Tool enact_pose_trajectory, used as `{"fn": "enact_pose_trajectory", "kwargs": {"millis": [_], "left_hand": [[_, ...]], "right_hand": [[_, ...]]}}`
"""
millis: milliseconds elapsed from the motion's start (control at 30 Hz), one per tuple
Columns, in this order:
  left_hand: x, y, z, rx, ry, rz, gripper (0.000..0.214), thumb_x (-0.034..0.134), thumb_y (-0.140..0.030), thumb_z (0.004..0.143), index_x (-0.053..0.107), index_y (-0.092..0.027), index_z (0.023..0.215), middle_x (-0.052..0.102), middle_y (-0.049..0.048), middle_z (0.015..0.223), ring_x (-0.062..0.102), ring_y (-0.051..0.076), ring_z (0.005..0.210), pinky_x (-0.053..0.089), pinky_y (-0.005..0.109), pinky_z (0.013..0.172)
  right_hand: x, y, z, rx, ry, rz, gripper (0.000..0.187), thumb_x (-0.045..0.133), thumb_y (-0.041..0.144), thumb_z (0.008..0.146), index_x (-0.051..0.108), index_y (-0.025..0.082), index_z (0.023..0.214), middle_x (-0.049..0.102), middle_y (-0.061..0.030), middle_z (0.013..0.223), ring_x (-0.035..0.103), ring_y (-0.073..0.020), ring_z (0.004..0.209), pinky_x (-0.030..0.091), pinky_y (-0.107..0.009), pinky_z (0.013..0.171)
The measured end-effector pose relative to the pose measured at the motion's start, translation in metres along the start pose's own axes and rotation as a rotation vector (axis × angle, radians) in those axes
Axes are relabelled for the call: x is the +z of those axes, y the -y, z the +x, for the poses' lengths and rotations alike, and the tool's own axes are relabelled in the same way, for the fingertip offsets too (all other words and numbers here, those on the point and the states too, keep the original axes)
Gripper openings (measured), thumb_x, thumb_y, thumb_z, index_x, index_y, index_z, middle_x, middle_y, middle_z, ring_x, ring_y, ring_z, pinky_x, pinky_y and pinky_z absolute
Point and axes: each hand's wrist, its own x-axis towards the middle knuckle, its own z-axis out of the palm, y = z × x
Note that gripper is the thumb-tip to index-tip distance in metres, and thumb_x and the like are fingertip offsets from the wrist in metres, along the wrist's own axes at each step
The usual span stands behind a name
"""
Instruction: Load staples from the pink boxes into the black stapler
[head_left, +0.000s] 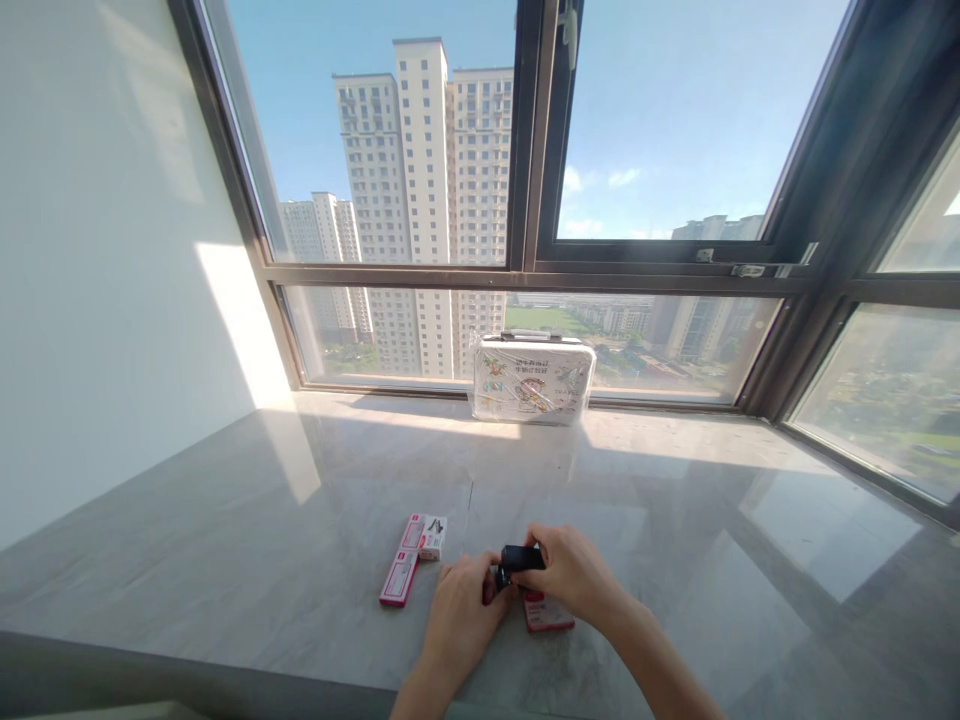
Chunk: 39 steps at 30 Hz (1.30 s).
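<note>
A small black stapler point(520, 558) is held between my two hands above the sill. The fingers of my right hand point(581, 572) close round its right part. My left hand point(461, 612) pinches its lower left end, and the fingertips partly hide that end. Just below my right hand lies a red and white box point(548, 613), partly covered by it. To the left of my left hand are a long, narrow pink and white box point(400, 572) and a small white box point(434, 538) printed with a dark stapler picture; the two touch.
A white case point(533, 381) with cartoon prints, wrapped in clear plastic, stands against the window. The grey marble sill point(247, 560) carries everything, its front edge near me. A white wall point(112, 300) rises on the left, and dark window frames point(525, 275) close off the back and right.
</note>
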Motion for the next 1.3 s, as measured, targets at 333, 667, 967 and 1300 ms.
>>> {"fn": "enact_pose_trajectory", "kwargs": {"millis": [333, 667, 967, 1300], "left_hand": [[-0.007, -0.050, -0.009, 0.470, 0.251, -0.107, 0.074, 0.048, -0.001, 0.065, 0.064, -0.043, 0.124, 0.051, -0.0092, 0.145, 0.043, 0.022, 0.132, 0.034, 0.036, 0.110], [-0.016, -0.025, -0.017, 0.237, 0.173, -0.075, 0.065, 0.071, -0.030, 0.073, 0.058, -0.037, 0.136, 0.059, 0.0034, 0.131, 0.046, 0.029, 0.124, 0.036, 0.041, 0.109], [-0.014, -0.032, -0.018, 0.255, 0.191, -0.129, 0.073, 0.078, -0.036, 0.072, 0.055, -0.038, 0.141, 0.060, 0.0029, 0.134, 0.050, 0.030, 0.124, 0.040, 0.041, 0.108], [-0.062, 0.096, -0.052, -0.005, -0.390, 0.287, 0.042, 0.053, -0.022, 0.084, 0.068, -0.033, 0.122, 0.058, 0.0036, 0.137, 0.053, 0.031, 0.122, 0.045, 0.049, 0.103]], "right_hand": [[-0.048, -0.062, -0.032, 0.132, 0.111, 0.083, 0.045, 0.057, 0.060, 0.088, 0.072, 0.018, 0.081, 0.053, 0.0040, 0.050, 0.044, -0.0097, 0.047, 0.019, -0.024, 0.046], [0.000, -0.059, -0.070, 0.368, 0.204, 0.755, 0.077, 0.039, 0.079, 0.087, 0.056, 0.016, 0.128, 0.055, 0.0056, 0.043, 0.035, -0.0097, 0.028, 0.022, -0.019, 0.032], [0.038, -0.023, -0.067, 0.373, 0.059, 0.840, 0.095, 0.038, 0.083, 0.085, 0.043, 0.011, 0.146, 0.049, 0.0063, 0.040, 0.036, -0.0110, 0.031, 0.025, -0.021, 0.035], [0.039, -0.029, -0.088, 0.303, -0.100, 0.700, 0.069, 0.053, 0.068, 0.089, 0.055, 0.016, 0.135, 0.046, 0.0059, 0.060, 0.050, -0.0149, 0.059, 0.038, -0.026, 0.057]]}}
